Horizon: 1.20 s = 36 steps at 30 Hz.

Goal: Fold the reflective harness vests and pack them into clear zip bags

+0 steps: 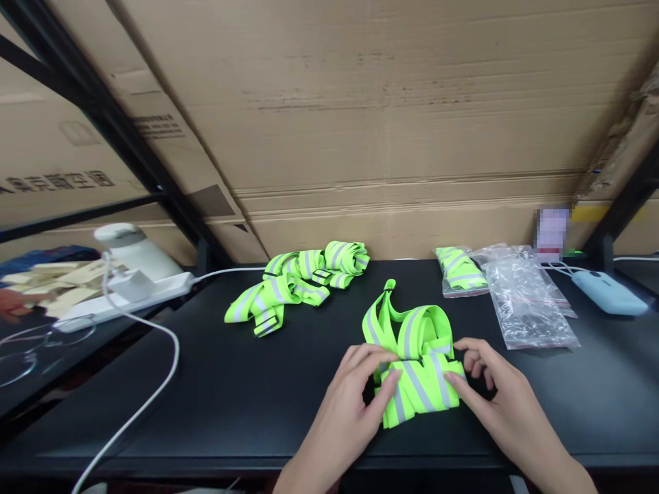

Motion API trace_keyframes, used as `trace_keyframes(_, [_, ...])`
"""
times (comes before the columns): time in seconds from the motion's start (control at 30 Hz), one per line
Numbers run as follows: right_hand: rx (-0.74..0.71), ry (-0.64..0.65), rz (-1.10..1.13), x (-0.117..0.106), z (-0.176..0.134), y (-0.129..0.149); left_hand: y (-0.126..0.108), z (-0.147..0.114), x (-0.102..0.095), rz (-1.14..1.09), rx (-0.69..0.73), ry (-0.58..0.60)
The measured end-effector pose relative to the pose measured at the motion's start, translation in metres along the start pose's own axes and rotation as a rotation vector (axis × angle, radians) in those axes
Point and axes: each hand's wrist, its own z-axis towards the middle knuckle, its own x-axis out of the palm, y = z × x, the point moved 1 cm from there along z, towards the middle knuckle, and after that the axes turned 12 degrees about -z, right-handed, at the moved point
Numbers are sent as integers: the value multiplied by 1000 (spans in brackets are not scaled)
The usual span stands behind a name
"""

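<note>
On the black tabletop before me lies a neon-yellow reflective strap (419, 391) with silver stripes, its lower part folded into a flat bundle. Beyond the folds, loose loops of it stand up, ending in a small dark-edged loop at the far end. My left hand (355, 391) grips the bundle's left side, thumb on top and index finger along the upper edge. At the right side, my right hand (491, 384) holds the edge between thumb and index finger, its other fingers curled. The undersides of the folds are hidden.
More reflective straps (288, 285) lie loosely at the back. Back right are a bagged strap (460, 269), clear plastic bags (530, 298) and a light-blue power bank (610, 293). A white cable (172, 363), power strip (123, 302) and white bottle (139, 250) sit left. Cardboard (386, 137) stands behind.
</note>
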Motion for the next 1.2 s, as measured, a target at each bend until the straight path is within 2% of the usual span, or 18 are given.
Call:
trace_keyframes(0.1, [-188, -65, -32, -2, -1, 5, 1, 0, 1, 5, -11, -23])
trace_keyframes(0.17, [-357, -75, -56, -6, -2, 10, 0, 1, 1, 9, 1, -11])
trace_keyframes(0.23, [-446, -57, -77, -8, -4, 15, -1, 2, -1, 11, 25, 3])
trace_keyframes(0.37, [-397, -18, -99, -8, -8, 19, -8, 11, -9, -10, 11, 45])
trace_keyframes(0.5, [-386, -4, -149, -2, -8, 17, -15, 33, -11, -121, -5, 150])
trace_keyframes(0.63, [-383, 20, -166, 1, -6, 16, -16, 72, -8, -157, 37, 166])
trace_keyframes(0.67, [-384, 19, -169, 1, -6, 15, -15, 84, -8, -210, 20, 182])
trace_keyframes(0.73, [-391, 25, -176, 1, -6, 15, -16, 110, -9, -426, -107, 209])
trace_keyframes(0.77, [-394, 32, -180, 0, -6, 15, -17, 123, -10, -547, -189, 190])
trace_keyframes(0.83, [-397, 44, -188, 1, -7, 14, -21, 146, -13, -778, -297, 75])
trace_keyframes(0.9, [-396, 47, -193, 1, -7, 13, -26, 162, -16, -885, -291, 6])
trace_keyframes(1.0, [-399, 37, -188, 2, -7, 12, -29, 172, -18, -997, -221, 23])
trace_keyframes(1.07, [-403, 31, -172, 3, -6, 12, -25, 170, -17, -936, -155, 74])
trace_keyframes(1.13, [-401, 26, -152, 3, -6, 12, -18, 167, -14, -739, -100, 156])
trace_keyframes(1.2, [-401, 24, -137, 3, -5, 13, -9, 167, -7, -504, -115, 241])
